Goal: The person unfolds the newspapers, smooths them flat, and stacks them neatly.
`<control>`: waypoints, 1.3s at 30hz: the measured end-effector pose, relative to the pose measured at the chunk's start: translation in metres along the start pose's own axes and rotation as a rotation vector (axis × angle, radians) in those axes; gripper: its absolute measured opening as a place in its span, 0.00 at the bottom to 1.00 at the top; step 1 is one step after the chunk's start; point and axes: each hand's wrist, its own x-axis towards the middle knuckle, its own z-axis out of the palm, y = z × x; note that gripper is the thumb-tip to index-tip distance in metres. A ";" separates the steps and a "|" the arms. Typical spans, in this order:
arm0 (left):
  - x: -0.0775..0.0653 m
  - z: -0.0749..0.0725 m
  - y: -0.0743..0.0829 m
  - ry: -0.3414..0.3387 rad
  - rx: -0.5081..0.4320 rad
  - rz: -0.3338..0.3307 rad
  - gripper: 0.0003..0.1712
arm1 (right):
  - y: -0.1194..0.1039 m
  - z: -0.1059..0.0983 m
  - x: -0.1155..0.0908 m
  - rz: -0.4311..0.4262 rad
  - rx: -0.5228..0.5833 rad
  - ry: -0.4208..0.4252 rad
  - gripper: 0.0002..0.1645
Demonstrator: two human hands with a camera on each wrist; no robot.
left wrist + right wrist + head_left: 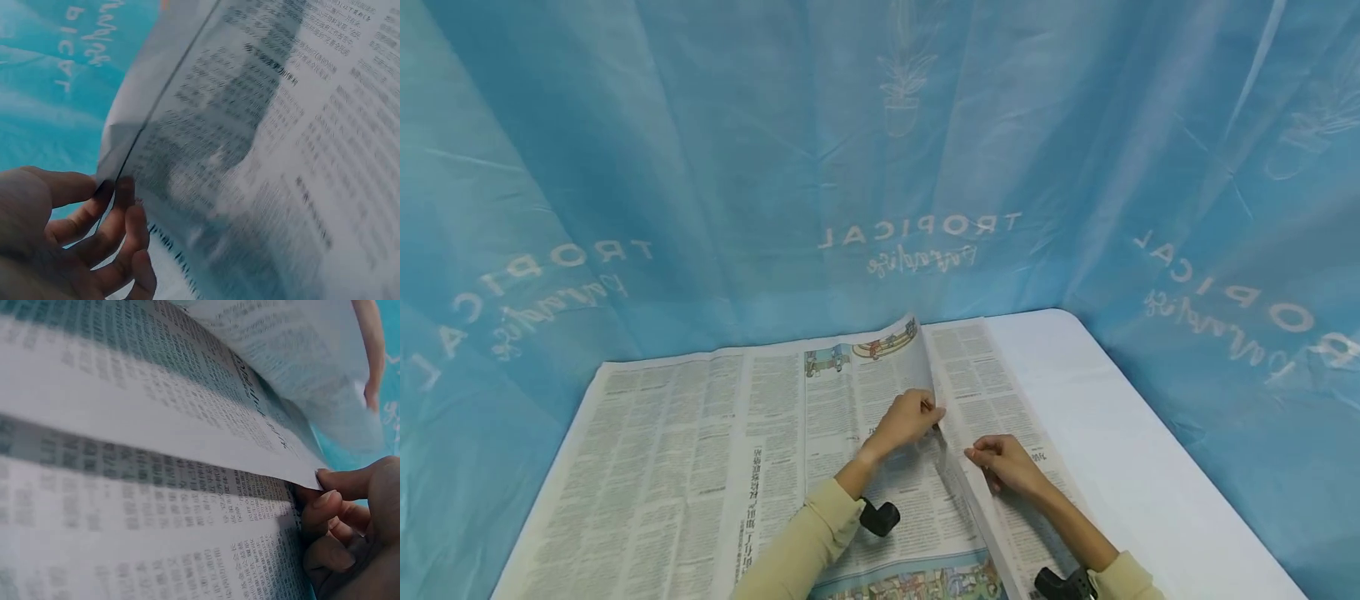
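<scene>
A large printed newspaper (700,450) is spread across the white table, its right part lifted in loose sheets. My left hand (906,421) pinches the raised edge of one sheet between thumb and fingers, seen close up in the left wrist view, where the sheet (225,125) curves upward. Lower and to the right, my right hand (1009,467) pinches the edge of another sheet (187,440) with thumb and forefinger. In the right wrist view that sheet stands slightly above the printed page (156,525) beneath, and the left hand's sheet rises behind it.
The white tabletop (1120,433) shows on the right of the newspaper. Around the table's back and sides hangs a blue curtain (737,167) with white lettering; it meets the table's rear edge. A black wrist camera (880,518) sits on the left wrist, another (1063,583) on the right.
</scene>
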 end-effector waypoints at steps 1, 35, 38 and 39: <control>-0.003 -0.006 0.001 -0.020 -0.031 0.006 0.14 | 0.000 -0.001 0.000 -0.002 -0.001 0.003 0.18; -0.170 -0.154 -0.048 0.295 -0.272 -0.475 0.33 | -0.004 -0.024 0.009 0.038 -0.056 0.044 0.17; -0.179 -0.153 -0.052 0.297 -0.303 -0.481 0.39 | -0.004 -0.023 0.009 0.019 -0.063 0.040 0.18; -0.182 -0.152 -0.054 0.300 -0.307 -0.481 0.40 | -0.004 -0.023 0.009 0.018 -0.063 0.041 0.18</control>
